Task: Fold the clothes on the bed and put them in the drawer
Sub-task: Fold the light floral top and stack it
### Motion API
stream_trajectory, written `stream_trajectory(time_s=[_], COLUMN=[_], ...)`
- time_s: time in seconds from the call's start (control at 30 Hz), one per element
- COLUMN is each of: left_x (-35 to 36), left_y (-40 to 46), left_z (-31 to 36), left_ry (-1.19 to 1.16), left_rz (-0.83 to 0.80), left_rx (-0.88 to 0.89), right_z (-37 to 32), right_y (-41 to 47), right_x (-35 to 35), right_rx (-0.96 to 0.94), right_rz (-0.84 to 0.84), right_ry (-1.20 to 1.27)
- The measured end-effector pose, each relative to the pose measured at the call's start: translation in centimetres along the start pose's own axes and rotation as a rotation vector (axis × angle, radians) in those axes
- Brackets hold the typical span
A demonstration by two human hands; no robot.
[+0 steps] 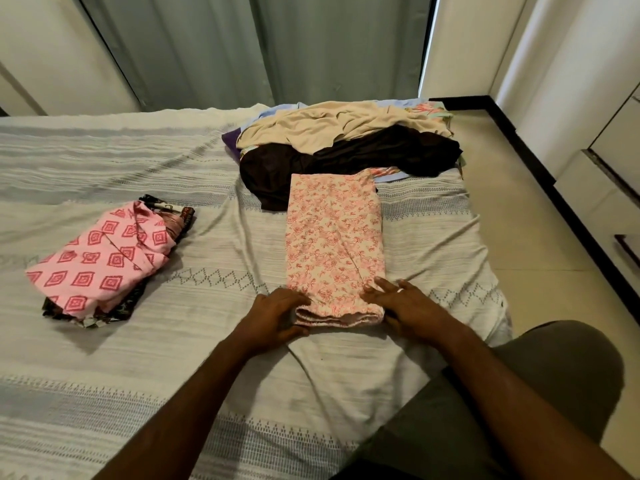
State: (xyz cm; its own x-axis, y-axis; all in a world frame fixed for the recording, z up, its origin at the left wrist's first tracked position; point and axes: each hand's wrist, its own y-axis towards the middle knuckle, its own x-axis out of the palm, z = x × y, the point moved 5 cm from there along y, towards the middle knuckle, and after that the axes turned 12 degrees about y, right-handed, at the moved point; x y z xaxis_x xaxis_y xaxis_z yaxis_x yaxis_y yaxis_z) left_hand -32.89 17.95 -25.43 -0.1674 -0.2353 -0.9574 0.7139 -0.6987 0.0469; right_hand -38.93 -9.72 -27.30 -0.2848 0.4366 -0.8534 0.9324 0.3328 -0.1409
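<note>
Here, both grips held the near end of the floral cloth [334, 244] on the bed [138, 358]: left hand [277, 318] curled round its left corner, right hand [403, 308] with fingers laid on top, thumb hidden. Beyond, an unfolded pile [346, 140] hid its lower layers; a folded stack [104, 261] lay left.
</note>
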Motion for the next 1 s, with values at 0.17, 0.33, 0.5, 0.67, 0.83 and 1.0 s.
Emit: stream_trajectory(time_s=[0.17, 0.33, 0.5, 0.67, 0.83, 1.0], left_x=[-0.2, -1.1, -2.5, -4.3, -3.4, -1.1], left_y=[-0.2, 0.1, 0.8, 3.5, 6.5, 7.5], left_z=[-0.4, -0.1, 0.5, -0.9, -1.5, -2.3], left_ry=[0.001, -0.110, -0.483, -0.811, -1.011, -0.785], left_rz=[-0.058, -0.009, -0.236, -0.140, -0.009, 0.139], left_rx=[0.031, -0.001, -0.027, -0.178, -0.619, -0.813], right_z=[-0.5, -1.1, -1.7, -2.4, -0.5, 0.6], right_y=[-0.6, -1.0, -2.8, -1.7, 1.5, 2.9], right_x=[-0.6, -1.1, -1.3, -3.3, -3.5, -2.7], right_rx=[0.026, 0.056, 0.013, 0.046, 0.346, 0.496], right_rz=[-0.011, 0.000, 0.125, 0.304, 0.460, 0.511], right_ry=[0.048, 0.106, 0.533, 1.109, 1.166, 1.041])
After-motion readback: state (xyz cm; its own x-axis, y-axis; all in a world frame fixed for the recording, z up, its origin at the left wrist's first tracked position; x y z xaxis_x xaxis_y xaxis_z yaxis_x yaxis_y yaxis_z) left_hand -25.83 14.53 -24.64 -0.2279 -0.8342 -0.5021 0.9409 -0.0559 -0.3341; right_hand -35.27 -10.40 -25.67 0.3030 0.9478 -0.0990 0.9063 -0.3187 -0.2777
